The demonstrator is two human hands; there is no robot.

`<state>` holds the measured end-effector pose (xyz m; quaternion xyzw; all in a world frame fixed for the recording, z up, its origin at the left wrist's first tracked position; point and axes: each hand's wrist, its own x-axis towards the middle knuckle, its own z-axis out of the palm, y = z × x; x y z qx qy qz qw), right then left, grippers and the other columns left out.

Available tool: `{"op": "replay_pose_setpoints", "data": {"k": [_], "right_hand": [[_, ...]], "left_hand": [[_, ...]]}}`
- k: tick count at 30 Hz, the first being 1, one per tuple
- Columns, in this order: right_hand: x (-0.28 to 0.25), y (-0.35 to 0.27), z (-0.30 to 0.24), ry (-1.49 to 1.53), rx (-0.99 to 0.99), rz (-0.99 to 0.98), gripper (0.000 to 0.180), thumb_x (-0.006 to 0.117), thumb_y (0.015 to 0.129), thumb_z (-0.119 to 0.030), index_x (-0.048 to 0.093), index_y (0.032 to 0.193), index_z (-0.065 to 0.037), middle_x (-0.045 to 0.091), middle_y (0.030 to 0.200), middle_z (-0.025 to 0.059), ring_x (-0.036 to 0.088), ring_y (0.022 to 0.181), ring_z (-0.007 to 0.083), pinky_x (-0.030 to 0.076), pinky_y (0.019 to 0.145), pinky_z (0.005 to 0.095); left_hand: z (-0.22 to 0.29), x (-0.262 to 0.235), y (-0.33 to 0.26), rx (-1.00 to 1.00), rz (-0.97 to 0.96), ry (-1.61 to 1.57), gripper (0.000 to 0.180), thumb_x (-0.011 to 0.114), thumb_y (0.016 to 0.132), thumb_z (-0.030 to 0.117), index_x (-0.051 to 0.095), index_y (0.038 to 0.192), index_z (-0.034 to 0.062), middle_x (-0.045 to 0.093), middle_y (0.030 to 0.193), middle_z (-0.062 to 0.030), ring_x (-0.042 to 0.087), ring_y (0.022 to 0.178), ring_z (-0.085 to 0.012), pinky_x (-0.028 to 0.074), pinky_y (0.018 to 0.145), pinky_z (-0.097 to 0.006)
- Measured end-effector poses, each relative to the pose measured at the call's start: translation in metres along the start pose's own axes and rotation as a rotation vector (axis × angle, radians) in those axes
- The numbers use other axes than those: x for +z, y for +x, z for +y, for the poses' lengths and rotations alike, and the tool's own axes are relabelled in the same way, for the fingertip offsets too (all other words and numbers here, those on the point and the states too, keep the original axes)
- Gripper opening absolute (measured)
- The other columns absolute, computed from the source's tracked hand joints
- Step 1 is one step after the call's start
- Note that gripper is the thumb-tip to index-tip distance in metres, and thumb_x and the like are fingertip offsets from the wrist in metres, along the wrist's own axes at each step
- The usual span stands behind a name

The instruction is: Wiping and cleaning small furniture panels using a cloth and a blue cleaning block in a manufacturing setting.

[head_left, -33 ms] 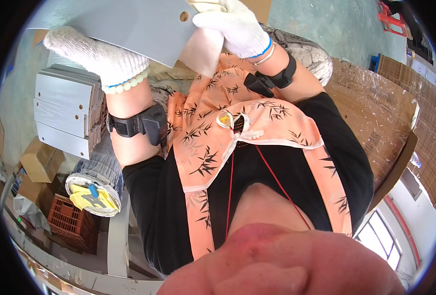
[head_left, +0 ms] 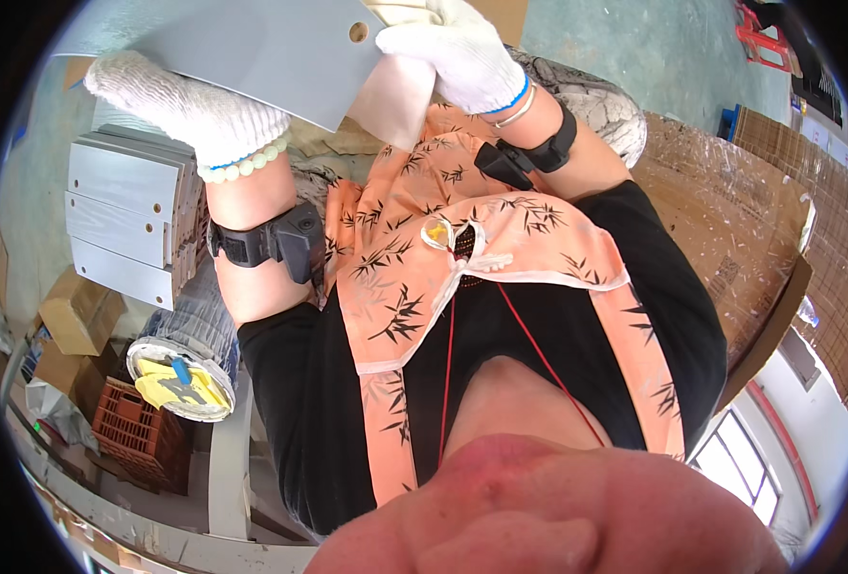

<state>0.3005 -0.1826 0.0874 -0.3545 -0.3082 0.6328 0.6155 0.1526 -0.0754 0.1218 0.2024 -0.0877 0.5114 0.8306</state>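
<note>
Up at the far edge, both gloved hands are gripping a grey panel point(head_left: 252, 53): left hand point(head_left: 180, 105) clamped on its left end, right hand point(head_left: 453, 53) closing over the right end by the hole. Its long axis is running left-right between them, with more panels point(head_left: 122, 215) stacked just below-left.

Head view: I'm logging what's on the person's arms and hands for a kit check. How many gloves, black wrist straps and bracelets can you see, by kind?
White knit gloves: 2, on the left hand and the right hand
Black wrist straps: 2, left strap and right strap
Bracelets: 2, pale bead bracelet and thin bangle
Total: 6
</note>
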Motion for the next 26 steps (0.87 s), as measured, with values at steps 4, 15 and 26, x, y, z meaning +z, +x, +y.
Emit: {"op": "replay_pose_setpoints", "data": {"k": [4,15,26], "right_hand": [[0.0008,0.0014,-0.0006,0.006,0.007,0.008,0.046,0.066,0.088,-0.008,0.052,0.130,0.007,0.063,0.126,0.0114,0.059,0.115,0.0167,0.044,0.102,0.0301],[-0.0040,0.0023,0.0042,0.073,0.013,0.022,0.043,0.066,0.088,-0.008,0.055,0.127,0.006,0.064,0.125,0.0114,0.060,0.113,0.0163,0.045,0.101,0.0306],[0.0026,0.0024,0.0043,-0.011,0.002,0.071,0.039,0.066,0.090,-0.011,0.057,0.124,0.005,0.065,0.121,0.0106,0.060,0.111,0.0160,0.045,0.100,0.0298]], "left_hand": [[0.0022,-0.0031,0.0009,-0.095,0.093,-0.035,0.100,0.049,0.086,0.074,0.027,0.149,-0.0008,0.047,0.137,-0.0256,0.052,0.120,-0.0392,0.039,0.109,-0.054],[-0.0005,-0.0043,0.0019,-0.121,0.140,-0.086,0.099,0.051,0.086,0.072,0.029,0.149,-0.0009,0.048,0.137,-0.0265,0.051,0.120,-0.0399,0.037,0.111,-0.055],[0.0016,-0.0023,0.0011,-0.123,0.202,-0.159,0.094,0.053,0.087,0.070,0.030,0.149,0.0028,0.047,0.139,-0.0233,0.051,0.122,-0.0367,0.038,0.110,-0.056]]}}
